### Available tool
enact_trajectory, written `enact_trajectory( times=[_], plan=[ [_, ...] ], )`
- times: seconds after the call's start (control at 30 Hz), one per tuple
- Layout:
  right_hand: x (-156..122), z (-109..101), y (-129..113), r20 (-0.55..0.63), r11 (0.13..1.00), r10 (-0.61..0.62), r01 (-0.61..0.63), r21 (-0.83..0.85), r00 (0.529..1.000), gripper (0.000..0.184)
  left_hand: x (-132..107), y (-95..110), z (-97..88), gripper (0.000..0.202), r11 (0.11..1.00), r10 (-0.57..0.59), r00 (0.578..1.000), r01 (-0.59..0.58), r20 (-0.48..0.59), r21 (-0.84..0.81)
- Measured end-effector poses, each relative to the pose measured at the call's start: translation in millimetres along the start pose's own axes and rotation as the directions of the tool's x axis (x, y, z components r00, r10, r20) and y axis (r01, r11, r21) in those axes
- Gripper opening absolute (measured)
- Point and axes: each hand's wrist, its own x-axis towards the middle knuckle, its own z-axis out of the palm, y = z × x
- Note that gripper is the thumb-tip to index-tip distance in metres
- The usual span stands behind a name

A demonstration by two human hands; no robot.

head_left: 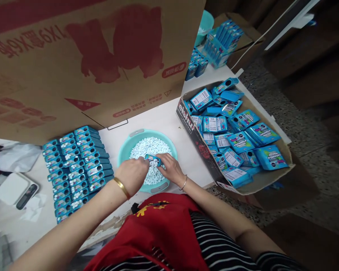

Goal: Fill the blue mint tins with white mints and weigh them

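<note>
A teal basin (127,149) full of small white candies (150,147) stands on the white table in front of me. Over it, my left hand (133,174) and my right hand (170,169) both grip one small blue candy box (153,160), fingers closed on its two ends. The left wrist wears a gold bangle, the right a thin bracelet. To the left of the basin lie rows of several filled blue boxes (77,165), laid flat side by side.
A cardboard tray (199,145) of loose blue boxes sits at the right, overhanging the table edge. A large brown carton (87,56) stands behind the basin. A small white scale (17,189) and crumpled paper lie far left. More blue boxes (219,43) are stacked at the back.
</note>
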Motion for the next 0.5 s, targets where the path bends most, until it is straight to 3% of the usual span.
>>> enact_trajectory(
  times=[0.1,0.2,0.27,0.3,0.37,0.5],
  plan=[
    [0.0,0.2,3.7,-0.037,1.0,-0.001,0.002,0.012,0.999,0.037,-6.4,-0.3,-6.1,0.033,0.999,0.016,1.0,-0.015,-0.022,0.032],
    [0.9,-3.5,8.4,-0.068,1.0,0.024,-0.023,0.021,0.997,0.036,1.9,-27.1,11.0,0.029,0.997,-0.061,0.987,0.055,-0.15,-0.044],
    [2.1,-8.5,11.1,-0.089,0.998,0.068,-0.066,0.025,0.994,0.034,20.0,-50.9,38.3,0.028,0.981,-0.171,0.96,0.145,-0.222,-0.126],
    [2.9,-11.5,12.3,-0.104,0.996,0.09,-0.087,0.028,0.99,0.033,32.2,-61.2,55.6,0.028,0.971,-0.215,0.951,0.183,-0.22,-0.156],
    [4.6,-18.1,13.8,-0.142,0.992,0.124,-0.12,0.033,0.982,0.032,58.9,-73.7,93.4,0.028,0.962,-0.192,0.97,0.156,-0.149,-0.224],
    [7.1,-30.9,14.9,-0.198,0.986,0.164,-0.161,0.032,0.966,0.031,97.3,-63.0,158.4,0.028,0.949,-0.078,0.992,0.044,-0.099,-0.311]
  ],
)
